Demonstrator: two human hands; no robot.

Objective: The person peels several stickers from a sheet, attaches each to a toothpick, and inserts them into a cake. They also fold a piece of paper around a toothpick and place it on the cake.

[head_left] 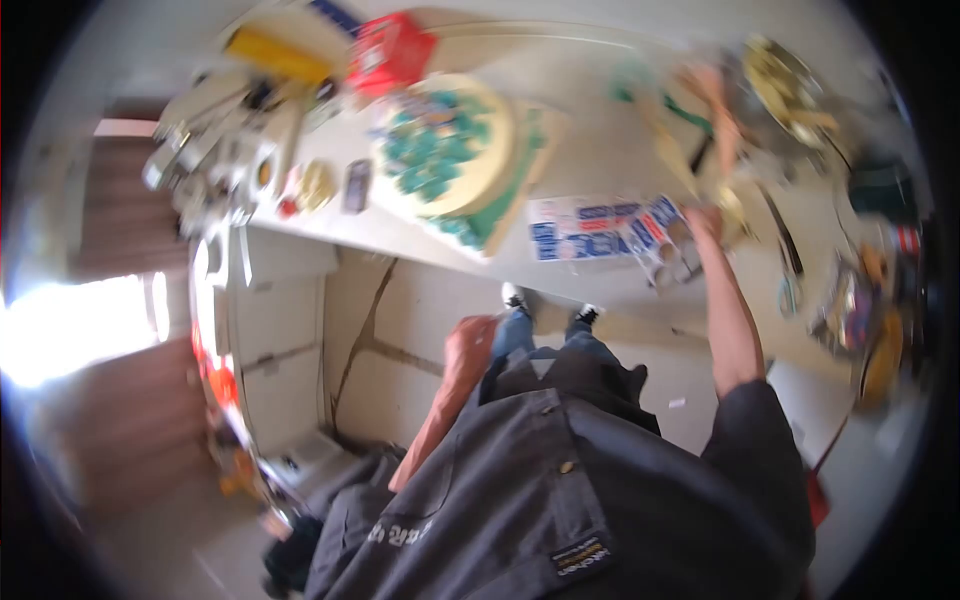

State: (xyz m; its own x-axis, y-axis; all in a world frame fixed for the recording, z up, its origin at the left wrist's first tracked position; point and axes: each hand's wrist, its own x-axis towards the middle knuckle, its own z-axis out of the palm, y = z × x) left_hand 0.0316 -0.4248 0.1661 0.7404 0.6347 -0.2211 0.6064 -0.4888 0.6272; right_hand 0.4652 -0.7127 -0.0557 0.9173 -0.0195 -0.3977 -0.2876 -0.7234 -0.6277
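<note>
My right hand [703,218] reaches over the table and is closed on the edge of a white printed package [655,225] with blue and red lettering. Round, roll-like shapes show at its near side, too blurred to name. Beside it, on the table, lies a flat sheet [570,228] with similar print. My left hand [478,328] hangs low by my body, below the table's front edge. It is blurred and its fingers cannot be made out; nothing clearly shows in it.
Left of centre, a round cream tray [500,130] holds many small green pieces, with a red box [390,52] behind. Another blurred hand [703,82] and forearm show at the far right. Scissors [788,295], a black-handled tool [780,228] and a metal bowl [785,90] lie right.
</note>
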